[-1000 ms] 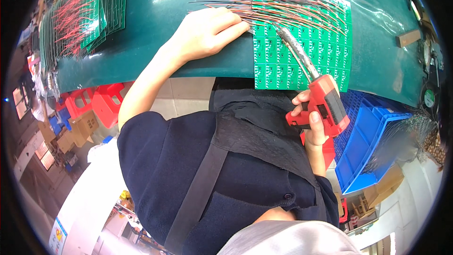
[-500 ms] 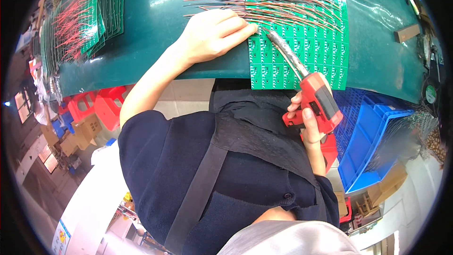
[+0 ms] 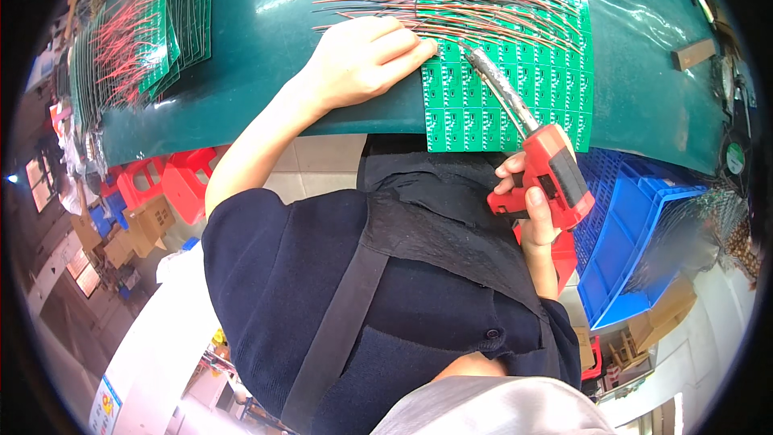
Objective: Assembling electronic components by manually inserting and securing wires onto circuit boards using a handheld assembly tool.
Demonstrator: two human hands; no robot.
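Observation:
My right hand [image 3: 535, 203] grips a red pistol-shaped soldering gun [image 3: 558, 177] with a long metal barrel. Its barrel slants up and left over a green circuit board panel [image 3: 507, 113], with the tip close to the board's small repeating units. My left hand [image 3: 366, 60] is closed, its thumb and forefinger pinched together at the panel's left side, near the wire ends. Whatever those fingertips hold is too small to make out. Many red and black wires [image 3: 483, 8] lie across the panel's far half and stick out past its left edge.
Another stack of green boards with red wires [image 3: 153, 40] stands at the far left of the green table [image 3: 266, 48]. A small brown block [image 3: 694, 55] lies at the right. Red stools [image 3: 189, 181] are below left; a blue crate [image 3: 632, 234] is below right.
The soldering gun has moved slightly right and down, its tip drawing away from my left fingertips. The board panel has shifted very slightly left. My left hand stays almost in place.

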